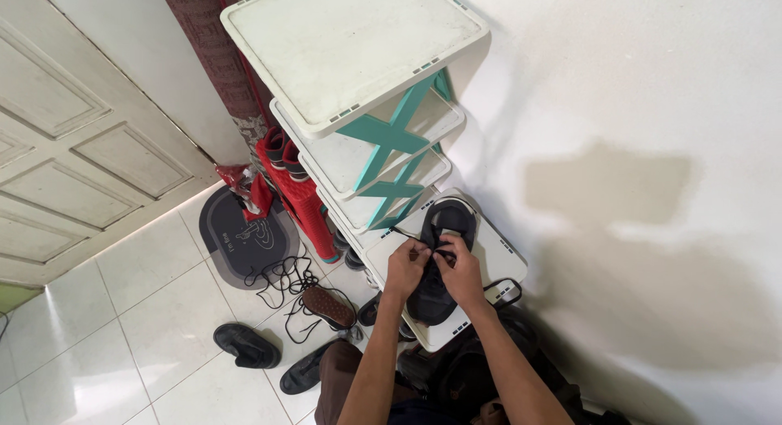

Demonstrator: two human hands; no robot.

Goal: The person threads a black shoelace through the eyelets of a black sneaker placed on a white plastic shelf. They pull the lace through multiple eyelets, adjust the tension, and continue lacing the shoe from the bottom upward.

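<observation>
Head view shows both hands meeting over a dark sneaker (432,286) that sits on the lowest white shelf (501,258) of the teal-braced rack beside the wall: the left hand (405,266) and right hand (461,272) are closed together, pinching its black laces (437,247) near the tongue. I'd judge steady, even pulls on each lace work best, with the shoe kept flat on the shelf.
</observation>
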